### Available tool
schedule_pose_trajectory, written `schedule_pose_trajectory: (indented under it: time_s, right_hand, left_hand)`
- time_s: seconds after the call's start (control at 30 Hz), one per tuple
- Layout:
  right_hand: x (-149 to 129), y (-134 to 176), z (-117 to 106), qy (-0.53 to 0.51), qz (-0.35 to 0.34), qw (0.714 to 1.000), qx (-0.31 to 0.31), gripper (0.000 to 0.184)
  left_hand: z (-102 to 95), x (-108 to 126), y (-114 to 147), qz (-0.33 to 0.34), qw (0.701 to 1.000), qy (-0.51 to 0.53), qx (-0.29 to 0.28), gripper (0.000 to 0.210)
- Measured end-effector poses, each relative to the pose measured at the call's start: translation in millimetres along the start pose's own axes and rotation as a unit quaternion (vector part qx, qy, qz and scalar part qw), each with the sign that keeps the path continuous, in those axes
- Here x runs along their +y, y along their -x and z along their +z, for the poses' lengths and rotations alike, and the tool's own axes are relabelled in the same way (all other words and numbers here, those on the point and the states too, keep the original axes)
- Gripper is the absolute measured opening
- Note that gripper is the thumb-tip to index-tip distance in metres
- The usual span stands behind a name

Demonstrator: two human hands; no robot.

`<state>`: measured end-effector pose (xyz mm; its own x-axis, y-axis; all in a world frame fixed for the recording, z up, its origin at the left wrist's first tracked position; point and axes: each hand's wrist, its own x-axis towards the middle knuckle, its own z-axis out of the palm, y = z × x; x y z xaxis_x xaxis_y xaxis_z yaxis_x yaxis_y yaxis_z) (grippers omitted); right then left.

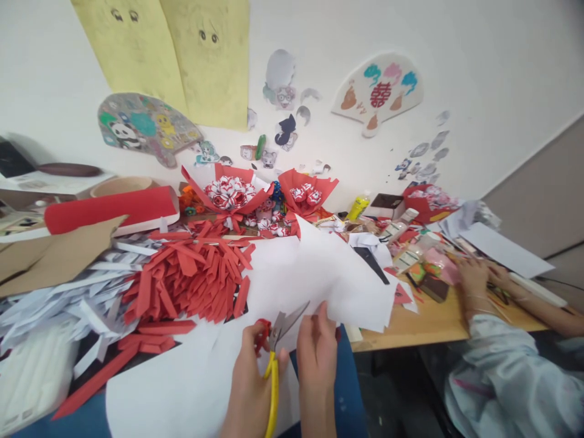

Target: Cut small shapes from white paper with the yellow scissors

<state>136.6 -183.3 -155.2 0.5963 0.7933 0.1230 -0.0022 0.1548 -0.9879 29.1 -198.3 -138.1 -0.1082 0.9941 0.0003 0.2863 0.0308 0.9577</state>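
Note:
My left hand is closed around a pair of scissors with one yellow and one red handle. The blades are apart and point up and to the right, in front of a large white paper sheet. Just right of the blades, my right hand has its fingers bent together on the lower edge of that sheet. A bit of red shows behind its fingers. Another white sheet lies below and to the left. Beside the papers rises a heap of folded red paper strips.
White paper strips, brown cardboard and a white keyboard are at left. A red roll and red-wrapped paper bouquets stand along the wall. At right, another person's hands rest on the cluttered wooden table.

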Motion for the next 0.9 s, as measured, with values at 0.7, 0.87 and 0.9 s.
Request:
schedule_pose_trajectory:
  time_s: [0.7,0.87,0.9]
  right_hand:
    - [-6,-9,41,-0.235,0.172,0.953,-0.080,0.042]
    - [-7,-8,40,-0.204,0.180,0.957,-0.099,0.033]
    - [-8,-7,39,-0.204,0.181,0.956,-0.108,0.034]
  left_hand:
    - [-8.5,-35,-16,0.011,0.998,-0.034,0.059,0.054]
    - [-10.0,-30,-12,0.000,0.997,-0.005,0.081,0.056]
    - [-10.3,-28,-12,-0.003,0.997,0.004,0.083,0.056]
